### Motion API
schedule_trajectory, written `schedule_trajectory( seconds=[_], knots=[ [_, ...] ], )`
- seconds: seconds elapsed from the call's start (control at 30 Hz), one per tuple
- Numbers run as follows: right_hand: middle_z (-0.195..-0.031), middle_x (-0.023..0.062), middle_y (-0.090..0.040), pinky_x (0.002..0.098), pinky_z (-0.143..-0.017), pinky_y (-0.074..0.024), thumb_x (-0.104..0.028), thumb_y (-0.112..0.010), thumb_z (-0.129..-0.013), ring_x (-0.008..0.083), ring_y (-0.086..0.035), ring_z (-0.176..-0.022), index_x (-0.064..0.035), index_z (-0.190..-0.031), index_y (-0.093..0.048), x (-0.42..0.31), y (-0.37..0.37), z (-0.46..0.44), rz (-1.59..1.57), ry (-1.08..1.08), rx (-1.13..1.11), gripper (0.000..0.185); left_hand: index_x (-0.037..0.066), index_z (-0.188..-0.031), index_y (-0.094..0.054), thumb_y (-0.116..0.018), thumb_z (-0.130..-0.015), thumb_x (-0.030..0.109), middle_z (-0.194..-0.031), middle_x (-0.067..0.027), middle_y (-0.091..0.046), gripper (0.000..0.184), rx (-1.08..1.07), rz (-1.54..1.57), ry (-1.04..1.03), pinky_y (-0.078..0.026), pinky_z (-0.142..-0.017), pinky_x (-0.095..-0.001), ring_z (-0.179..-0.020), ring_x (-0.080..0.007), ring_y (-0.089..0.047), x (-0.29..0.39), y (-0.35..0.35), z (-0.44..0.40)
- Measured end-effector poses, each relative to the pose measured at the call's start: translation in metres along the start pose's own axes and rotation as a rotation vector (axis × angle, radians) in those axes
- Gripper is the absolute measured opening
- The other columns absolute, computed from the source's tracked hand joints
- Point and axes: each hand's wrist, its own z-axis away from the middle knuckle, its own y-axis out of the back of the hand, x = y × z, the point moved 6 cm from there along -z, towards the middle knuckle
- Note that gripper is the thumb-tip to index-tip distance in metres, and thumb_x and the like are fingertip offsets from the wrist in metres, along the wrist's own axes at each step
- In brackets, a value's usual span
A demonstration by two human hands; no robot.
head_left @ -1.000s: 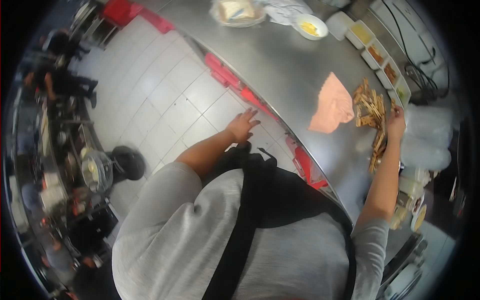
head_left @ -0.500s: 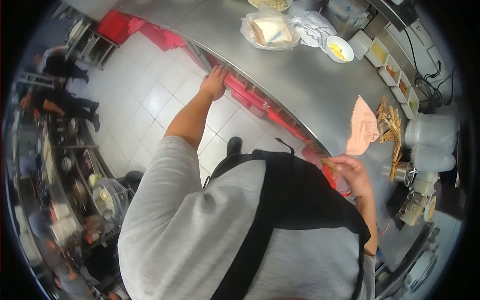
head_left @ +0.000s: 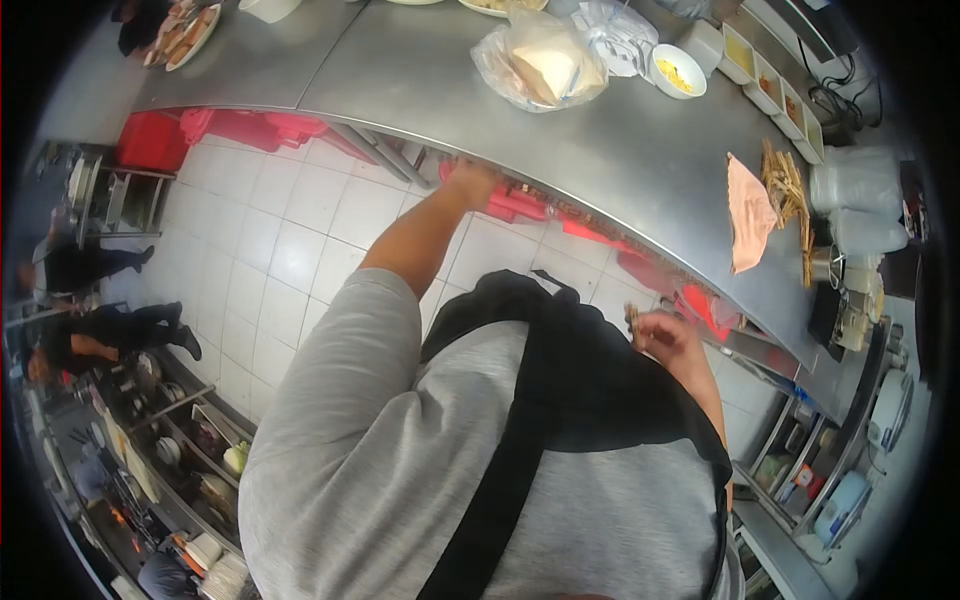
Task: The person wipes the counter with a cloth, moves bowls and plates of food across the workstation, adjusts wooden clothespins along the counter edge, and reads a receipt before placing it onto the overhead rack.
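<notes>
Wooden clothespin (head_left: 632,319) in right hand (head_left: 670,340), smooth steel table (head_left: 410,80), crinkled clear bag (head_left: 502,66)

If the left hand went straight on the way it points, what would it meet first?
Probably the red bin under the steel table. The left hand may be touching it already. Its height is unclear, so the table's front edge might come first instead.

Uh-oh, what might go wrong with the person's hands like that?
The small brown thing in the right hand is held away from the tabletop, so it might drop onto the floor. The left hand is by the red bin, close to the table's metal edge, so it might get bumped.
</notes>
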Motion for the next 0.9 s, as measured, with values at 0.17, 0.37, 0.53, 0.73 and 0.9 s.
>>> schedule_trajectory(
  seconds=[0.17,0.37,0.53,0.73,0.9],
  knots=[
    [-0.085,0.0042,-0.059,0.025,-0.069,-0.0489,-0.012,-0.061,-0.087,0.0118,-0.059,-0.075,-0.0004,-0.104,-0.058,0.035,-0.045,-0.088,-0.283,-0.126,-0.079,0.021,0.013,-0.116,-0.058,-0.054,-0.078,0.016,-0.106,-0.0099,-0.065,0.038,-0.081,0.259,-0.188,-0.044,-0.089,-0.0424,-0.101,-0.0259,-0.06,-0.017,-0.014,-0.006],
    [-0.083,0.0078,-0.06,0.0291,-0.067,-0.0526,-0.014,-0.06,-0.088,0.0159,-0.06,-0.073,0.0004,-0.1,-0.058,0.085,-0.132,-0.197,-0.488,-0.292,-0.245,0.019,0.016,-0.106,-0.063,-0.063,-0.075,0.024,-0.089,-0.0093,-0.068,0.032,-0.245,0.569,-0.157,-0.051,-0.069,-0.035,-0.079,-0.0235,-0.066,-0.026,-0.028,0.001],
    [-0.08,0.0092,-0.06,0.0321,-0.061,-0.0541,-0.013,-0.061,-0.087,0.0183,-0.06,-0.067,0.001,-0.095,-0.059,0.073,-0.16,-0.226,-0.402,-0.272,-0.247,0.016,0.017,-0.105,-0.063,-0.061,-0.079,0.029,-0.085,-0.0085,-0.067,0.028,-0.107,0.42,-0.138,-0.051,-0.066,-0.0353,-0.074,-0.0222,-0.066,-0.019,-0.002,0.02],
    [-0.083,0.0112,-0.059,0.0338,-0.067,-0.0531,-0.014,-0.061,-0.088,0.021,-0.06,-0.072,0.0026,-0.093,-0.058,0.071,-0.18,-0.233,-0.4,-0.344,-0.177,0.018,0.019,-0.107,-0.063,-0.057,-0.083,0.024,-0.088,-0.0066,-0.068,0.025,-0.042,0.395,-0.126,-0.051,-0.069,-0.0352,-0.076,-0.0213,-0.066,-0.02,-0.004,0.027],
    [-0.082,0.0115,-0.059,0.0365,-0.068,-0.0539,-0.011,-0.059,-0.088,0.022,-0.06,-0.071,0.0014,-0.089,-0.057,0.072,-0.185,-0.244,-0.489,-0.312,-0.103,0.013,0.02,-0.105,-0.064,-0.054,-0.085,0.027,-0.099,-0.0069,-0.066,0.024,-0.085,0.454,-0.107,-0.049,-0.077,-0.0395,-0.092,-0.0258,-0.062,-0.018,-0.004,0.031]
  ],
)
